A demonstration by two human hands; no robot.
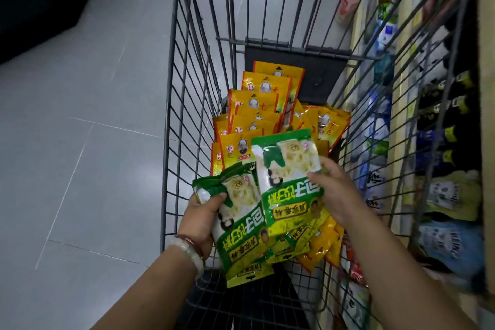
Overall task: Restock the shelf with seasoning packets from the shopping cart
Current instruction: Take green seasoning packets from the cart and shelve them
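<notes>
The left hand, a bead bracelet circling its wrist, is gripping a stack of green packets, thumb curling over the crumpled top corner and fingers wrapping out of sight beneath. Just beside it, the right hand is pinching a single green packet by its edge, thumb lying on the face, fingers hiding behind. That packet is overlapping the stack's right side. Below the right fingers, more green and yellow packets are fanning out. Beyond both thumbs, upright yellow packets are standing in rows inside the cart. Past the right knuckles, through the wire, the shelf is showing blurred hanging goods.

The step appears to be gathering green packets into one bundle. Doing it well likely means sliding the single packet squarely onto the stack, edges aligning, with the left thumb clamping it before lifting toward the shelf.
</notes>
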